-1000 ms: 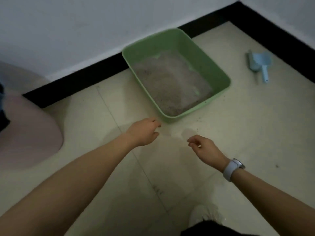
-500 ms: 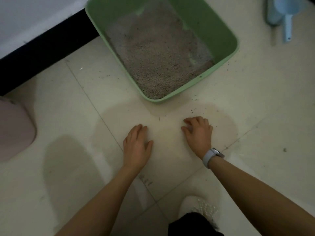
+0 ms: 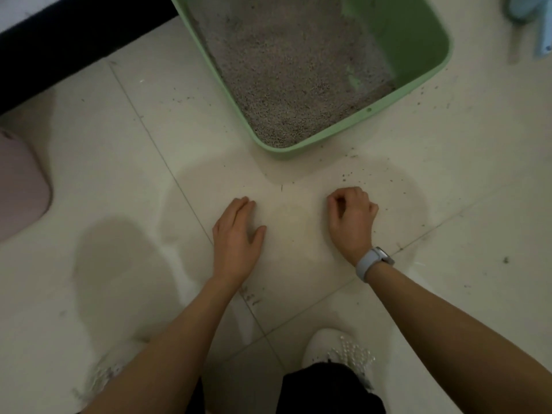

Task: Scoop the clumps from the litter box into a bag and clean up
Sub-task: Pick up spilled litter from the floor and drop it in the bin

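A green litter box [image 3: 328, 139] holding grey litter [image 3: 292, 73] stands on the tiled floor just ahead of me. In front of it a thin, nearly clear bag [image 3: 294, 234] lies flat on the tiles, visible only as a faint outline. My left hand [image 3: 236, 234] rests flat on the bag's left part, palm down, holding nothing. My right hand [image 3: 352, 219], with a pale watch on the wrist, has its fingers curled and pinches the film on the right part. A light blue scoop [image 3: 539, 31] lies on the floor at the far right, cut off by the frame edge.
Loose litter grains [image 3: 352, 172] are scattered on the tiles around the box's near corner and to its right. A pink rounded object [image 3: 18, 186] sits at the left edge. A black baseboard [image 3: 59, 46] runs along the wall. My white shoe [image 3: 337, 351] is below the hands.
I have bent lower and closer to the floor. Both hands came down onto the bag. The right hand's fingers, spread half a second ago, have since curled in.
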Tool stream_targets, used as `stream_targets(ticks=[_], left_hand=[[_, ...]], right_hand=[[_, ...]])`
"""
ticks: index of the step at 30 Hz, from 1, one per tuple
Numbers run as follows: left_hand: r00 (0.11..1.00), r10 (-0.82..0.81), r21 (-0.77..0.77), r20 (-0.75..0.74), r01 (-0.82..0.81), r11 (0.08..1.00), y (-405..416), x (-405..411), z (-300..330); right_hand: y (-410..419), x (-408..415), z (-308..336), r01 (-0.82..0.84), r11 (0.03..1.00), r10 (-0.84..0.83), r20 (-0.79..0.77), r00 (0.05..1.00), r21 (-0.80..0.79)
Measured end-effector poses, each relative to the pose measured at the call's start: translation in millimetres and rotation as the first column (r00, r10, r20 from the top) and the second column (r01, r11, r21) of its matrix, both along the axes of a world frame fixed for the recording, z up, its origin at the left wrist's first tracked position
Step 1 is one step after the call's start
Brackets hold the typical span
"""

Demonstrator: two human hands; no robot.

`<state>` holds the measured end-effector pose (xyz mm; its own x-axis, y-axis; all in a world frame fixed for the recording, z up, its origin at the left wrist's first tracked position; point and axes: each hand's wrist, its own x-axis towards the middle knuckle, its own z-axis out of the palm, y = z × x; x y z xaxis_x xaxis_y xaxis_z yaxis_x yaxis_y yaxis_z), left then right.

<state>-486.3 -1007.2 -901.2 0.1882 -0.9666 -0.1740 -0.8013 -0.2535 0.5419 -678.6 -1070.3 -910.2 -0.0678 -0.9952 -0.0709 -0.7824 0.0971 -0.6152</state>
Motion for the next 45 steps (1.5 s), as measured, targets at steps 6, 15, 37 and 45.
stream_targets(ticks=[6,15,37,45], left_hand=[[0.997,0.061,-0.109,-0.044,-0.065,0.992,8.6,4.7,-3.8],[0.988,0.132,-0.155,-0.081,-0.143,0.977,0.6,3.8,-6.3],[0.949,0.301,-0.044,-0.091,-0.306,0.951,-63.0,21.1,-1.3],[0.965,0.257,0.011,-0.046,-0.257,0.966,-67.2,27.7,0.4]], right_hand=[[-8.8,-9.4,41.4,0.35,0.835,-0.55,0.604,0.578,0.425],[-9.5,-19.0,41.3,0.134,0.77,-0.614,0.668,0.42,0.624],[-24.9,26.9,39.7,0.021,0.944,-0.206,0.537,0.818,0.33],[-44.3,52.3,25.4,-0.095,0.938,0.003,0.267,0.964,0.332]])
